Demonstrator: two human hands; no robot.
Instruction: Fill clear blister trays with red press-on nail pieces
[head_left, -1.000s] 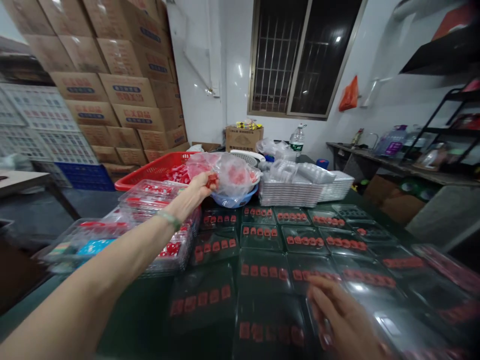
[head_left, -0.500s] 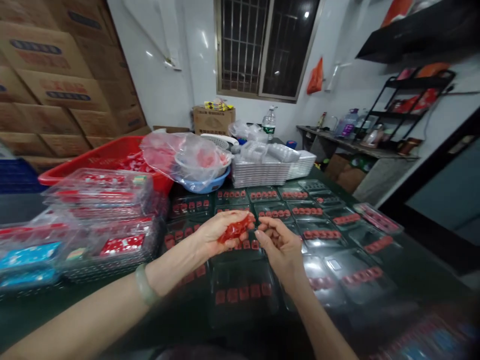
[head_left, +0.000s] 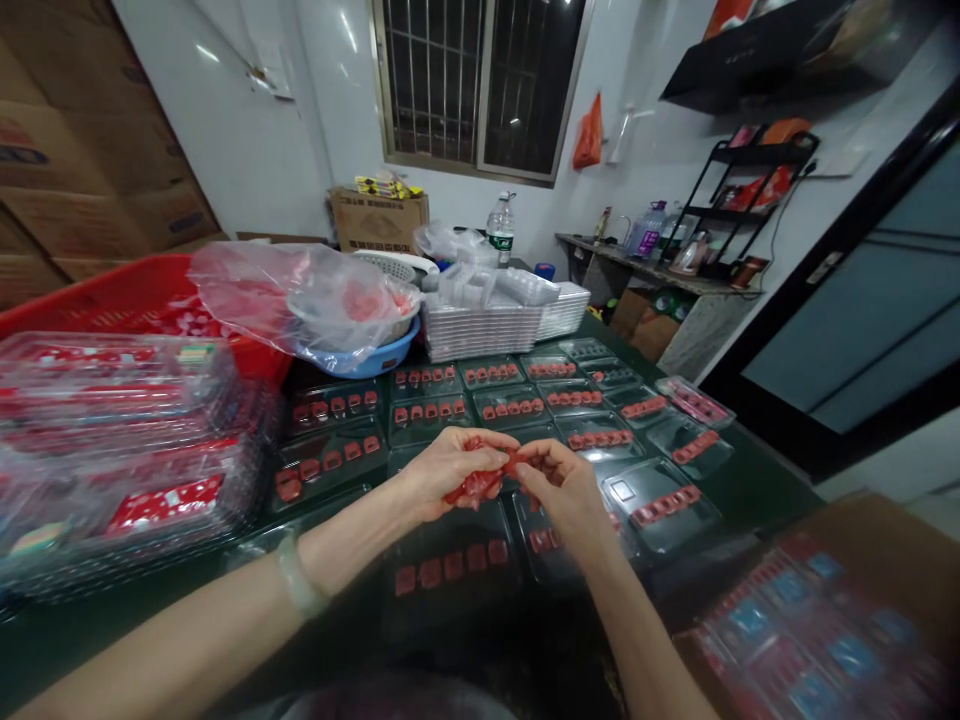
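My left hand (head_left: 454,470), with a pale bangle (head_left: 298,575) at its wrist, is closed around a bunch of small red translucent plastic pieces (head_left: 474,488). My right hand (head_left: 559,490) meets it, thumb and fingers pinched on a red piece at the left fingertips. Their exact shape is hard to make out. Below and around both hands lie clear plastic trays (head_left: 450,535), each with a row of small red pieces (head_left: 454,566) in it. One tray (head_left: 664,503) to the right holds a similar red row. My hands hide part of the trays beneath them.
At left stand filled clear packs (head_left: 172,500) and a red basket (head_left: 135,290). Behind are a blue basin (head_left: 375,358) with plastic bags and stacked clear trays (head_left: 484,330). A carton (head_left: 847,520) of packs sits at lower right.
My right hand has closed in and now touches the red pieces at my left fingertips; before, a gap lay between the hands. The view has turned right, showing the carton.
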